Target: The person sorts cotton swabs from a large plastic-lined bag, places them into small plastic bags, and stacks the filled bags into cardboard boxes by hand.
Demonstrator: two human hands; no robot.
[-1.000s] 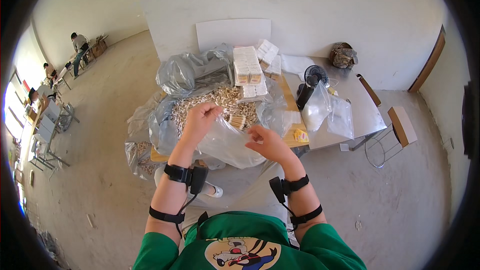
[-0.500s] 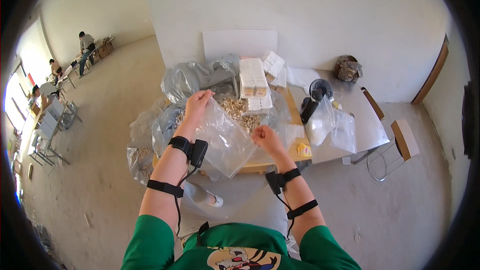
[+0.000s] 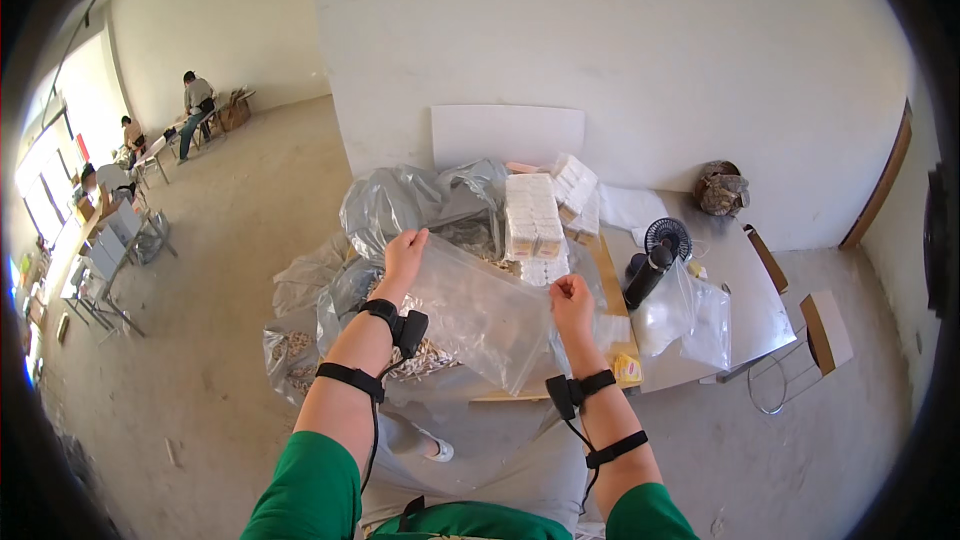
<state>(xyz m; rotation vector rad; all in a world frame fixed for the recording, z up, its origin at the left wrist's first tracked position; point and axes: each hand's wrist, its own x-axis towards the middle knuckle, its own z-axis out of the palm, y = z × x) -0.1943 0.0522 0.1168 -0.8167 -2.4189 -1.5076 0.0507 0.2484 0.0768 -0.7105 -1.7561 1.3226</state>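
Observation:
A clear, flat plastic bag [image 3: 480,312] hangs stretched between my two hands over the table. My left hand [image 3: 404,258] is closed on its upper left corner, thumb and fingers pinched together. At its right upper corner my right hand [image 3: 572,302] is closed in a pinch. Behind and below the bag lies a heap of small brown and whitish pieces [image 3: 425,360], partly hidden by it, inside a large grey plastic bag [image 3: 385,208]. White wrapped packs [image 3: 533,208] are stacked just beyond my right hand.
A black fan [image 3: 668,237] and a dark bottle [image 3: 648,280] stand on the metal table [image 3: 755,290], beside clear bags [image 3: 710,320]. A yellow packet [image 3: 627,370] lies near the front edge. A cardboard box [image 3: 828,332] sits at right. Other people work far left.
My hands have moved farther apart, drawing the clear bag wider and more level. My right hand has shifted to the right. The view has tilted up a little, so the table appears lower.

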